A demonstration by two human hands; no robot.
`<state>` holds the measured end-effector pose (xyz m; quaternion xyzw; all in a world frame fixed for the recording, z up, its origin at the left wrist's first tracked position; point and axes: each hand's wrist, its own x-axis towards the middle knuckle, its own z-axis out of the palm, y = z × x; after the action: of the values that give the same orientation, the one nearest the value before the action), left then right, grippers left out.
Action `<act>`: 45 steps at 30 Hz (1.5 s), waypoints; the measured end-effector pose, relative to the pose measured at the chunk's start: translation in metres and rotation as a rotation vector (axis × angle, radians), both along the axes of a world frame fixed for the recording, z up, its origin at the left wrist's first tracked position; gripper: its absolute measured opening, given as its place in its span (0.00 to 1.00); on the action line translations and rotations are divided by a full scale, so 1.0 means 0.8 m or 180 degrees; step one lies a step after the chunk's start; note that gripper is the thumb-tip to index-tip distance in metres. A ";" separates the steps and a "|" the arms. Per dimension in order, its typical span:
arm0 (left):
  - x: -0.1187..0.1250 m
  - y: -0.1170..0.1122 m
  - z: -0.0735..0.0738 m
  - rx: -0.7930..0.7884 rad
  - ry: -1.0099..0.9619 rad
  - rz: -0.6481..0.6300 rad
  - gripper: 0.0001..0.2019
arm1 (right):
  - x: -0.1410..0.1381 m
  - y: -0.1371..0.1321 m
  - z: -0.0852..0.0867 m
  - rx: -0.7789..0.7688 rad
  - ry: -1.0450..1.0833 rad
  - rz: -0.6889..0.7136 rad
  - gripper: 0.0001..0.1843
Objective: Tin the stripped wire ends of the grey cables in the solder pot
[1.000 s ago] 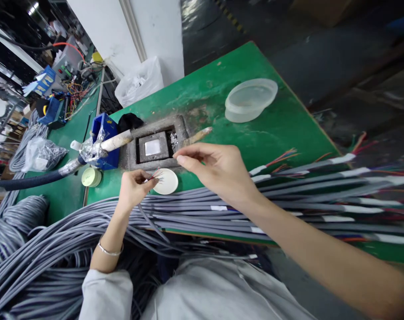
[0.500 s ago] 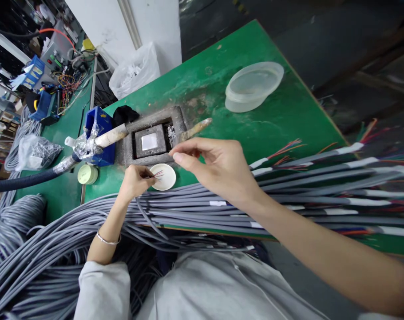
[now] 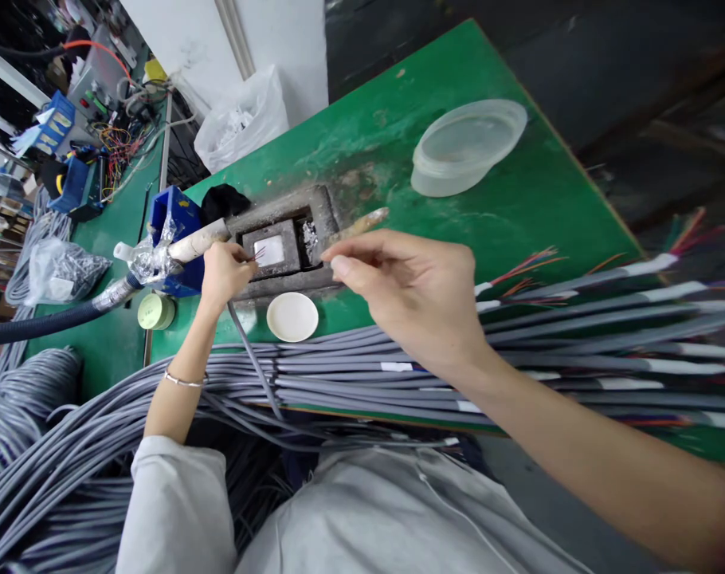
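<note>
Head view: pinching wires (image 3: 259,254) in the left hand (image 3: 225,275) near the shiny middle of the pot (image 3: 289,251), holding the right hand (image 3: 419,291) nearly closed, contents unclear, right of the pot, seemingly at a dipping step, calling for steady lowering.

Everything points to a workshop or factory floor for wiring: grey cables (image 3: 332,367) run bundled along a green-topped workbench (image 3: 374,143), several ending in bare coloured wires (image 3: 533,265), with a large coil (image 3: 33,391) to the left. A grimy square pot (image 3: 289,243) sits near a ribbed hose (image 3: 45,329); a second bench (image 3: 123,226) carries blue bins (image 3: 72,185) and tangled leads (image 3: 115,149).
</note>
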<state>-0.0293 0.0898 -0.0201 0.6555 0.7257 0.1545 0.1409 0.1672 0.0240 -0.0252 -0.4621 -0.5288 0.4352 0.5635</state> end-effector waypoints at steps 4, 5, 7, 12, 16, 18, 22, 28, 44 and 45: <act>0.012 0.017 -0.014 -0.0021 0.0231 -0.0026 0.05 | 0.001 0.001 -0.001 -0.0005 0.0019 -0.0114 0.05; 0.014 0.020 -0.016 -0.0042 0.0251 -0.0019 0.06 | 0.002 0.001 -0.001 -0.0004 0.0025 -0.0128 0.05; 0.017 0.025 -0.020 -0.0061 0.0290 -0.0033 0.08 | 0.002 0.001 -0.001 -0.0002 0.0017 -0.0152 0.05; 0.020 0.032 -0.024 -0.0062 0.0402 -0.0074 0.06 | 0.003 0.001 -0.002 0.0022 -0.0003 -0.0144 0.06; 0.020 0.034 -0.026 -0.0078 0.0428 -0.0085 0.05 | 0.003 0.001 -0.001 -0.0048 -0.0021 -0.0144 0.06; 0.021 0.035 -0.028 -0.0103 0.0423 -0.0092 0.05 | 0.003 0.001 0.000 -0.0064 0.0040 -0.0144 0.05; 0.022 0.038 -0.032 -0.0175 0.0427 -0.0104 0.06 | 0.002 0.000 0.001 0.0006 0.0251 -0.0169 0.04; 0.018 0.027 -0.018 0.0098 -0.0060 -0.0108 0.01 | 0.003 0.003 -0.002 0.0044 0.0230 -0.0301 0.04; 0.046 -0.097 0.026 0.0437 -0.2823 0.0141 0.12 | -0.011 0.001 -0.013 0.0521 -0.0068 0.0200 0.05; 0.048 -0.100 0.024 0.0418 -0.2854 0.0119 0.12 | -0.012 0.000 -0.013 0.0519 -0.0084 0.0290 0.06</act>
<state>0.0090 0.0101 -0.0006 0.5182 0.5933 0.4714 0.3966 0.1578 0.0242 -0.0360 -0.3958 -0.5903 0.4098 0.5718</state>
